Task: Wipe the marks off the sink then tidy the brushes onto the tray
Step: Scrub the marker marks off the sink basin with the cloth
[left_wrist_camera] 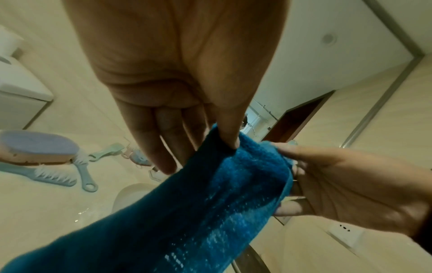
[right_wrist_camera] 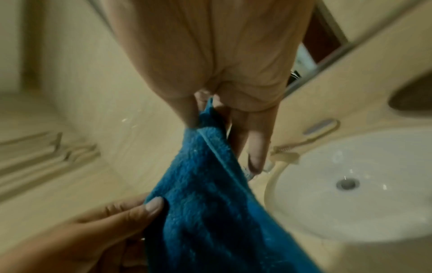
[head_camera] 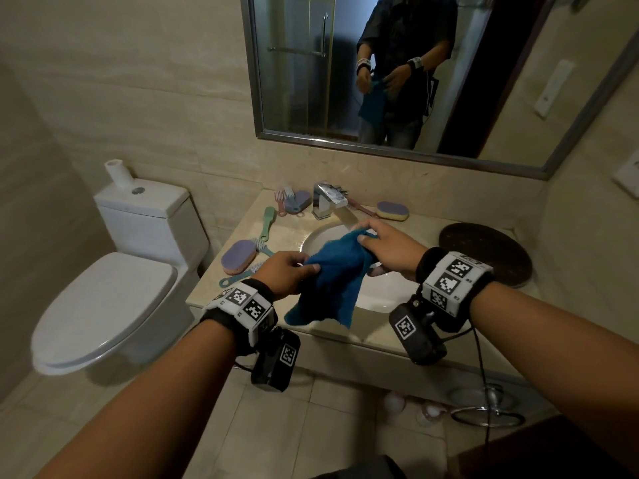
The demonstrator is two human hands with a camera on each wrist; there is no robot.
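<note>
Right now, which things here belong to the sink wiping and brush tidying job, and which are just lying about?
For the job: blue terry cloth, white oval sink, pastel long-handled brushes, dark round tray.
Lying about: white toilet, toilet paper roll, chrome tap.

Both forearms reach forward, each wrist in a black strap with white coded tags. The left hand (head_camera: pixel 283 273) at seven o'clock and the right hand (head_camera: pixel 387 248) at one o'clock each pinch the same blue terry cloth (head_camera: pixel 333 283) between thumb and fingers.

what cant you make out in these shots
- Marks on the sink: head view, blue cloth and both hands cover much of the basin.
- Brushes: too small to count surely.
- Right wrist view: motion blur smears the counter.
- Left wrist view: left hand blocks the middle.
</note>
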